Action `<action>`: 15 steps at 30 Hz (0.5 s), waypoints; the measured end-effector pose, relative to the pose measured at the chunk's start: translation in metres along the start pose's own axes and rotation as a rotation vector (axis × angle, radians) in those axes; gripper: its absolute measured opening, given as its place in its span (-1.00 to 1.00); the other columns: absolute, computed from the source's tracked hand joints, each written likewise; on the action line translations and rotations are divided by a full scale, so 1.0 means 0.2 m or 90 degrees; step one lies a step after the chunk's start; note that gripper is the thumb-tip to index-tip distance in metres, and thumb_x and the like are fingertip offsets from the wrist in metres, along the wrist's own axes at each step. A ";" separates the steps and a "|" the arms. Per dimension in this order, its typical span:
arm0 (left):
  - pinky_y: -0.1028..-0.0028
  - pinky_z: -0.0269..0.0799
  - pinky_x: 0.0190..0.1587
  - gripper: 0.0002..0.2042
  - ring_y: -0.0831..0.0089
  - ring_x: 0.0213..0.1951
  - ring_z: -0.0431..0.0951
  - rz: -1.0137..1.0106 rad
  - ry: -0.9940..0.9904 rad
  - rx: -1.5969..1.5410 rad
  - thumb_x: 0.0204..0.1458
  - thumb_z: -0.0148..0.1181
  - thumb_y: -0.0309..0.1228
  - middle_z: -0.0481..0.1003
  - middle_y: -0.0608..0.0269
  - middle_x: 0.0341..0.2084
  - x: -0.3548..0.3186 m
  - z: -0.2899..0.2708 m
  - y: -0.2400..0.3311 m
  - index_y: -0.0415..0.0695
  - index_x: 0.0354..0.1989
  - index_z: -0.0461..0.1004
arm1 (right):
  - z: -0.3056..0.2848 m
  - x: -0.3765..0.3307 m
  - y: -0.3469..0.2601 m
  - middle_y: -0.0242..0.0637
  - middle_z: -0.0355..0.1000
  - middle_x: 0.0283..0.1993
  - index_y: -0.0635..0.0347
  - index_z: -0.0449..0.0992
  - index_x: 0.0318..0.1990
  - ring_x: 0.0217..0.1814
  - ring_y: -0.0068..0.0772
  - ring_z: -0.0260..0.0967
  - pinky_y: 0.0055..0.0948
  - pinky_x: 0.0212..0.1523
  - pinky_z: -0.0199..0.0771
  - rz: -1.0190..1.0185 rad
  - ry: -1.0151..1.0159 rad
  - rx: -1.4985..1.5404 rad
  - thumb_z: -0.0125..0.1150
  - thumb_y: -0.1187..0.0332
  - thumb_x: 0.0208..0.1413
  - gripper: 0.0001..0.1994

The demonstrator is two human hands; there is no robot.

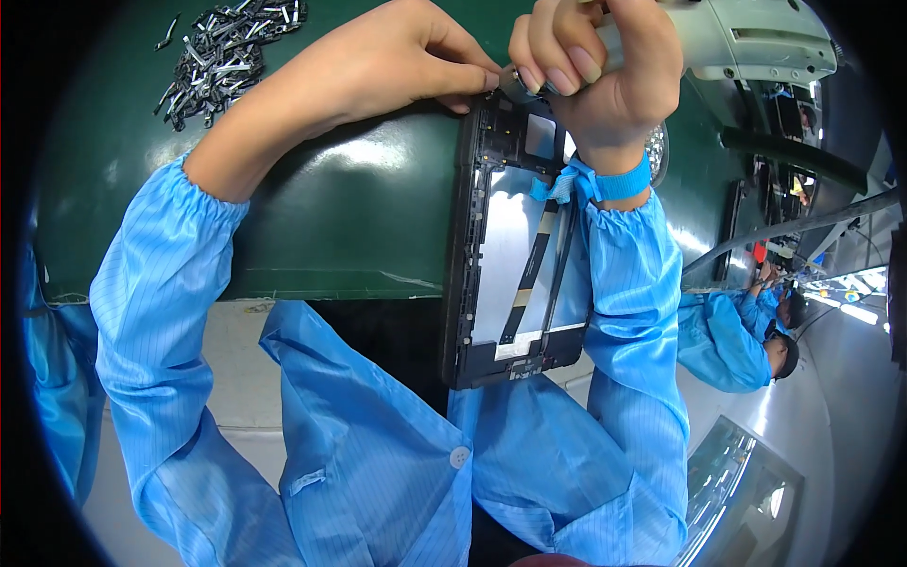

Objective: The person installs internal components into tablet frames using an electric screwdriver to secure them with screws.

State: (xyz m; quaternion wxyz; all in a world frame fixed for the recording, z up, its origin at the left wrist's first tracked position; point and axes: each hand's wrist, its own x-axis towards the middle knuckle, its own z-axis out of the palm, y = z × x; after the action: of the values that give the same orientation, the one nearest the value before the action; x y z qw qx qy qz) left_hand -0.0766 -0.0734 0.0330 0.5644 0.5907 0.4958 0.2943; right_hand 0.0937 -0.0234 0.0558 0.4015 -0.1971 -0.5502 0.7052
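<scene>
An opened tablet [487, 248] with a black frame lies lengthwise before me, its near end jutting past the table edge. Inside it are silver panels and a black flex cable [531, 274]. At its far left corner my left hand [402, 61] is closed, thumb and fingers pinching something too small to make out. My right hand [614, 71] curls over the far end of the tablet, closed around something mostly hidden; a bit of shiny metal shows under its fingertips. A blue band [624, 181] circles my right wrist.
A pile of small black and silver parts [227, 61] lies at the far left of the green table [364, 213]. A pale machine housing [761, 42] stands at the far right. A grey cable [789, 231] crosses on the right, where a person in blue [727, 331] sits.
</scene>
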 end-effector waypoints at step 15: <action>0.29 0.53 -0.28 -0.86 0.02 -0.43 0.56 0.326 0.344 0.400 0.03 0.22 -0.44 0.53 -0.04 -0.50 -0.09 0.21 0.18 -0.28 -0.36 0.60 | -0.04 -0.10 -0.22 -0.47 0.13 -0.75 0.23 0.39 -0.30 -0.82 -0.60 0.02 -0.55 -0.75 0.16 -0.060 0.081 -0.070 0.09 0.42 0.32 -0.87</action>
State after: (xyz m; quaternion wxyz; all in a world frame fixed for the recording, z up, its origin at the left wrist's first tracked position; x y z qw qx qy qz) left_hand -0.0355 -0.1003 0.0629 0.1195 0.7381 0.5284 0.4023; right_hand 0.1270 -0.0316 0.0913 0.4568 -0.2372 -0.5700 0.6404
